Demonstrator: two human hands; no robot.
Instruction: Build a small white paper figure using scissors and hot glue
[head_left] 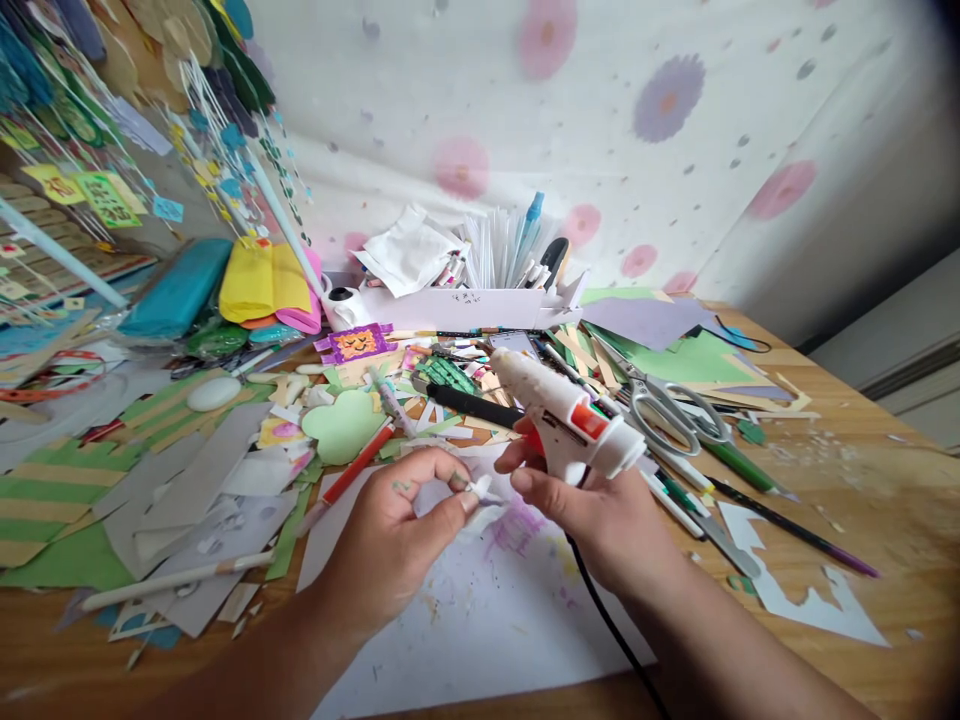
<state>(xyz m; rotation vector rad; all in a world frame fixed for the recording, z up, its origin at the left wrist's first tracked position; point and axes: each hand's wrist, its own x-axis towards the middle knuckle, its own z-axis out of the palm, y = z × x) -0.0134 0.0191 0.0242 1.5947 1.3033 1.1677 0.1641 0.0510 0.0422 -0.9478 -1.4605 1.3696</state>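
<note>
My left hand [409,525] pinches a small white piece [480,488] between thumb and fingertips; its exact kind is too small to make out. Wrapped round the handle of a white hot glue gun [559,410] is my right hand [604,515]. The gun has an orange-red patch on its side, its nozzle points up and to the left, and a black cord [600,600] hangs from it. Both hands hover over a white paper sheet [480,640] with purple and yellow stains. A red marker [358,465] lies beyond my left hand.
Paper scraps [199,500] heap up on the left. Scissors [664,410], pens and a paintbrush [795,530] lie on the right. A white box [465,305] of supplies stands at the back, beside yellow rolled material [262,285]. Strung paper decorations [217,150] hang at the upper left.
</note>
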